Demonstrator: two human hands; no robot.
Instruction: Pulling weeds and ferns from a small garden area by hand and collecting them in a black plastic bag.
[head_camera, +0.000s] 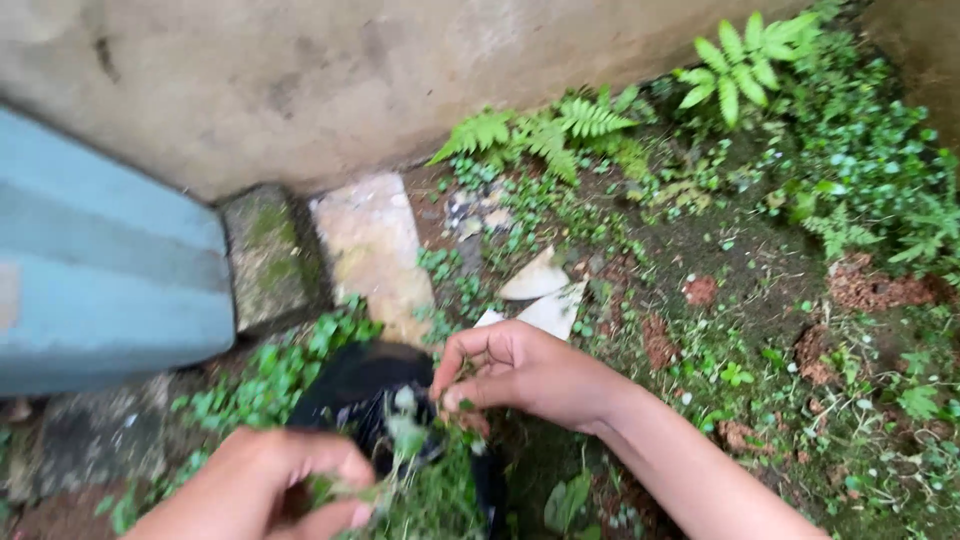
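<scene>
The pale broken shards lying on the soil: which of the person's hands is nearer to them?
Right. The right hand sits just below the pale shards, almost at their lower edge. The left hand is farther off, down-left across the black bag, clutching pulled weeds.

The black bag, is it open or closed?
Open. The black bag gapes at the top, and green weeds stick out of its mouth between the left hand and right hand.

Single head cam, looks steeply down, close over hands, toward ground by wall (300, 90); no 2nd view.
</scene>
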